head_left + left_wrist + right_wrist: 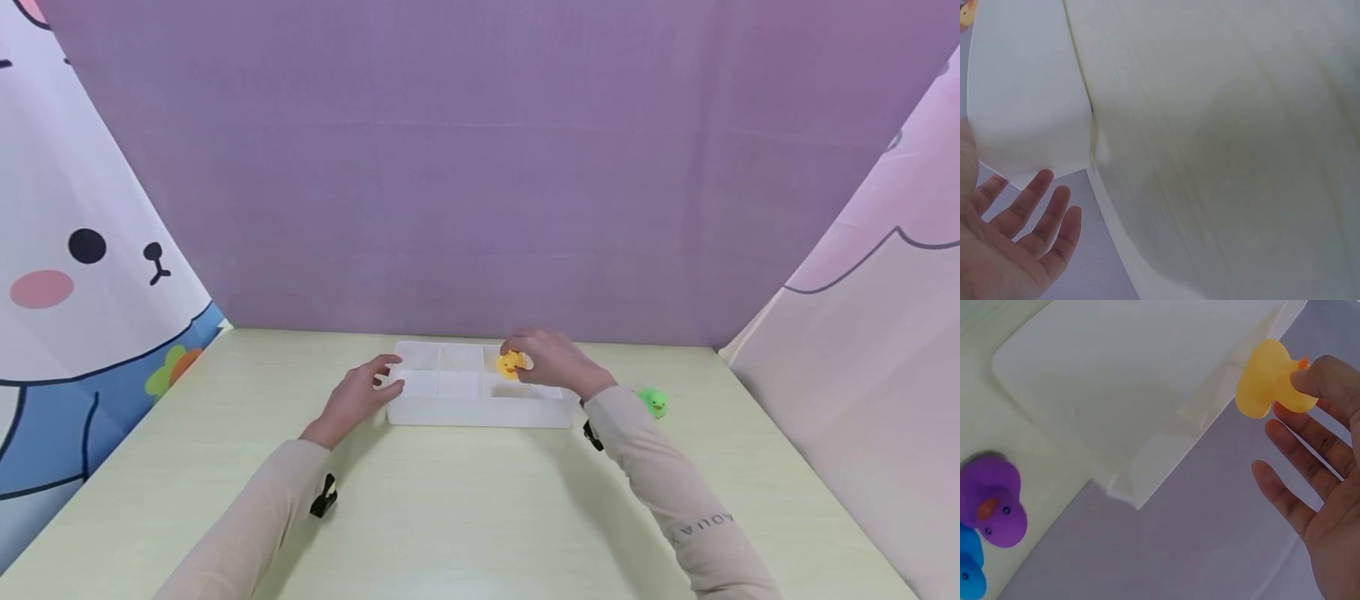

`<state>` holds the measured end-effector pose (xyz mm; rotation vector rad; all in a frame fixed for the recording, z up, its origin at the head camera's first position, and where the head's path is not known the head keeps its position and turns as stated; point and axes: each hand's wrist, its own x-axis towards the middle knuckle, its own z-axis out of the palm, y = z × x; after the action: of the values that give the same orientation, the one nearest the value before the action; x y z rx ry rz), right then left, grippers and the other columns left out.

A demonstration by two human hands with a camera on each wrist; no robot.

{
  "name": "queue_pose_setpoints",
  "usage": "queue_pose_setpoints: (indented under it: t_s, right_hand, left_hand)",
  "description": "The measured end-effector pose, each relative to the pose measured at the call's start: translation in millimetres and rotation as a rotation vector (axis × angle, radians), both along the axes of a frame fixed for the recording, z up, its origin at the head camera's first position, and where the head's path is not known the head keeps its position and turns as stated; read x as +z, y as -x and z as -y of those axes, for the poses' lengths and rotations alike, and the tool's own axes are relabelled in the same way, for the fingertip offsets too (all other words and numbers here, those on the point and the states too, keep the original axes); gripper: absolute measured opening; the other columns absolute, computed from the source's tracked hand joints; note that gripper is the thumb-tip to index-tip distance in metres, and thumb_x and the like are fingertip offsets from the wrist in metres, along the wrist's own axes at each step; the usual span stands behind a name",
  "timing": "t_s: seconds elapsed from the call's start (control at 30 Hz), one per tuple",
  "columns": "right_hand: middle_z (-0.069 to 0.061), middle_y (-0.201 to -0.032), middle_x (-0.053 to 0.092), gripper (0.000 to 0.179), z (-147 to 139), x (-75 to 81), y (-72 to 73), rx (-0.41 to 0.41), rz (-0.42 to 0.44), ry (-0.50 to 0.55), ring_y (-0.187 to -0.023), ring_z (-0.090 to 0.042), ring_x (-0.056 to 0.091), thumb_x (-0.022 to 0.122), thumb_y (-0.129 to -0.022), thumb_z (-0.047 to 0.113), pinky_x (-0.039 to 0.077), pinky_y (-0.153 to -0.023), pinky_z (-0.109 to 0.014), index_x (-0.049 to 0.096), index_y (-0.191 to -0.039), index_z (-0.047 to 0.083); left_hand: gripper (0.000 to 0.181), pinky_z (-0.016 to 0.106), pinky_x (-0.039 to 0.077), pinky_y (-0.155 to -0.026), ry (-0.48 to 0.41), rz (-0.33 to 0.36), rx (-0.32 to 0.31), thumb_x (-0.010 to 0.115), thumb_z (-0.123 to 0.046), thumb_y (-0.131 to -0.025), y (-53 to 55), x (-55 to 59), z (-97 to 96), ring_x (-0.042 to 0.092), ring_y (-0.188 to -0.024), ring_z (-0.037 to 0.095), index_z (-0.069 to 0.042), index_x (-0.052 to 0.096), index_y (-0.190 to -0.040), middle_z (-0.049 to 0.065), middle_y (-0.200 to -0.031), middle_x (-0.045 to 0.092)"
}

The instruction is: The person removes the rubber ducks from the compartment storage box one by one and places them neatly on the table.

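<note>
A yellow rubber duck [511,364] is pinched between the thumb and fingers of my right hand [553,360], above the right part of a white divided box [480,412]. In the right wrist view the same yellow duck [1269,378] shows beside the box's edge, the other fingers spread apart. My left hand [358,396] is at the box's left end, thumb and fingers parted and holding nothing. Its fingers [1060,240] appear loosely bent near the box wall [1029,94] in the left wrist view; whether they touch it I cannot tell.
On the table [450,517], right of the box, lies a green rubber duck [656,402], partly behind my right sleeve. A purple duck [997,500] and a blue duck [969,565] appear in the right wrist view. A purple cloth backdrop [480,183] stands behind the table.
</note>
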<state>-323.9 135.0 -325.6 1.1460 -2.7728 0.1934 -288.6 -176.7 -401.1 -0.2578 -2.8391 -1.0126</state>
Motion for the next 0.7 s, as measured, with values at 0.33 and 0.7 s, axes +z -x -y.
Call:
queue_pose_setpoints:
  t_s: [0.33,0.7]
  right_hand:
    - [0.003,-0.11,0.062,0.031,-31,3.5,0.3,-0.06,0.007,0.027,-0.098,-0.022,0.06,0.068,-0.077,0.012,0.05,-0.076,-0.039,0.064,-0.107,0.017]
    - [0.0,-0.108,0.063,0.031,-68,4.1,-3.3,-0.142,0.006,0.013,-0.097,-0.023,0.059,0.07,-0.075,0.011,0.049,-0.078,-0.045,0.064,-0.106,0.016]
  left_hand:
    - [0.047,0.045,0.047,-0.08,-0.004,0.017,0.008,0.057,-0.031,-0.088,1.4,-2.5,1.6,0.057,-0.104,0.03,-0.016,0.047,-0.131,0.016,-0.119,0.058]
    - [0.047,0.044,0.048,-0.078,-0.008,0.014,0.0,0.056,-0.032,-0.088,2.1,-3.8,3.5,0.057,-0.103,0.031,-0.017,0.047,-0.131,0.017,-0.12,0.058]
